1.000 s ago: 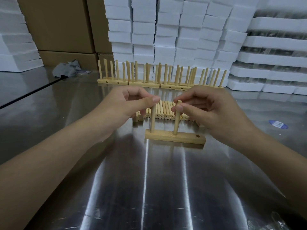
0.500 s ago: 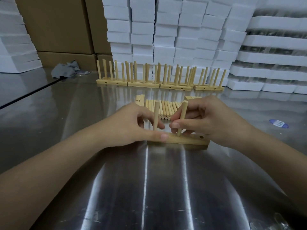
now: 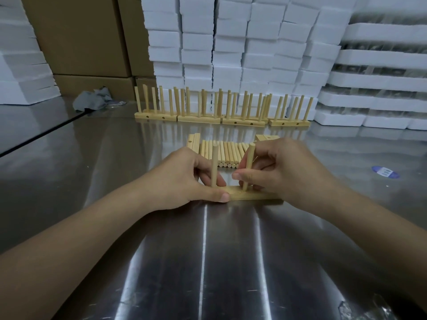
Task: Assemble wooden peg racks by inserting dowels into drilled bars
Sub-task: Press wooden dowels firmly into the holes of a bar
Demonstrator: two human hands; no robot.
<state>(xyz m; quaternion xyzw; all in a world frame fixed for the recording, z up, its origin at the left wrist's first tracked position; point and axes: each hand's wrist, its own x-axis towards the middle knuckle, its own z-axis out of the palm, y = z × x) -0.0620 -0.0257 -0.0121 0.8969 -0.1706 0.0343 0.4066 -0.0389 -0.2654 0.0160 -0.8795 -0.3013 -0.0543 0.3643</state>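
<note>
Bar [image 3: 254, 196] lies on the counter [image 3: 208, 262]; left hand [image 3: 184, 179] grips its 9 o'clock end, right hand [image 3: 284, 172] pinches the second dowel [image 3: 249, 167], seating it. The next move likely needs another from the 12 o'clock pile [image 3: 227, 153].

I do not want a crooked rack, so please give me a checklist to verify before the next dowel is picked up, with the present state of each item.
1. Bar steadied: the left hand grips the bar at its left end. Ok.
2. First dowel stands upright in the bar. Ok.
3. Second dowel fully seated: the right hand pinches it, and it leans slightly. Cannot tell.
4. Free hole for the next dowel: the right end of the bar is hidden by the right hand. Cannot tell.
5. Loose dowels lie behind the bar, near the hands. Ok.
</note>
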